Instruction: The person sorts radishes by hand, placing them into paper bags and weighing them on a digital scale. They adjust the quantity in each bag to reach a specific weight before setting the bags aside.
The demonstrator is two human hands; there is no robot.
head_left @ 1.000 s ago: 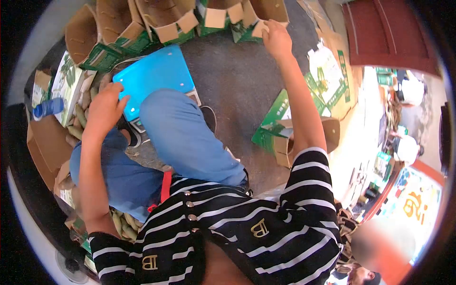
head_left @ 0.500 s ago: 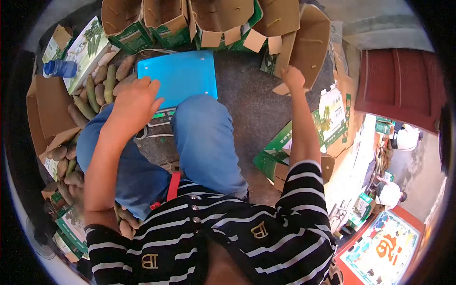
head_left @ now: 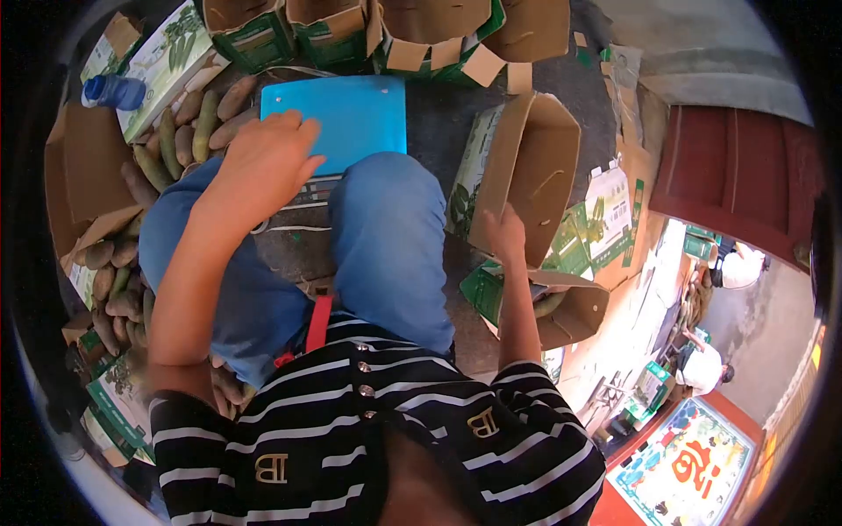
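Observation:
In the head view my right hand (head_left: pixel 505 235) grips the near edge of an open-topped cardboard box (head_left: pixel 551 158), brown inside with a printed green and white side. The box is tilted to the right of my knee. My left hand (head_left: pixel 274 162) hovers at the left edge of a blue scale platform (head_left: pixel 364 114), thumb apart from loosely bent fingers, with nothing visible in it. The scale's panel (head_left: pixel 311 191) shows partly between my knees. Left of the platform lie several long green and brown gourd-like vegetables (head_left: pixel 207 127).
Several open boxes (head_left: pixel 329 39) line the back. A white printed box (head_left: pixel 171 66) and a blue bottle (head_left: pixel 114 92) are at far left. Another open box (head_left: pixel 570 314) with a green vegetable lies right. Beyond a red door (head_left: pixel 737 175), people (head_left: pixel 702 366) work beside more boxes.
My right hand has drawn the box from the back row's right end toward me and slightly left. My left hand has shifted slightly right, staying by the platform.

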